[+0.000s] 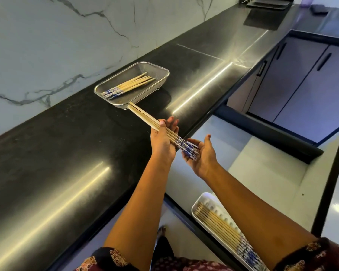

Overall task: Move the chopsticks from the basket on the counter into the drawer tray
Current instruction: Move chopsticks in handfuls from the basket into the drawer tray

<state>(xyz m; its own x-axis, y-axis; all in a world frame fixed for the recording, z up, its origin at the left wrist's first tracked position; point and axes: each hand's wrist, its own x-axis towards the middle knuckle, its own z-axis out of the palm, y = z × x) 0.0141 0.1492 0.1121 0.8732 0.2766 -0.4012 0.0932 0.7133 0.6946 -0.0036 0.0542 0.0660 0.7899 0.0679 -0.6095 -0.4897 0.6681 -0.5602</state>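
A metal mesh basket point(160, 68) sits on the black counter and holds several wooden chopsticks point(134, 83) with blue-and-white patterned ends. My left hand point(162, 139) grips a bundle of chopsticks point(145, 119) just in front of the basket, their plain tips pointing at its near rim. My right hand point(202, 153) lies palm up under the bundle's patterned ends, fingers relaxed and touching them. Below, in the open drawer, a white tray point(201, 199) holds several more chopsticks point(217, 222), partly hidden by my right forearm.
The black counter point(67, 153) runs from lower left to upper right along a marble wall. The open drawer point(272, 173) juts out below the counter edge at the right. Dark cabinets with black handles stand at the far right. Dark mats lie at the counter's far end.
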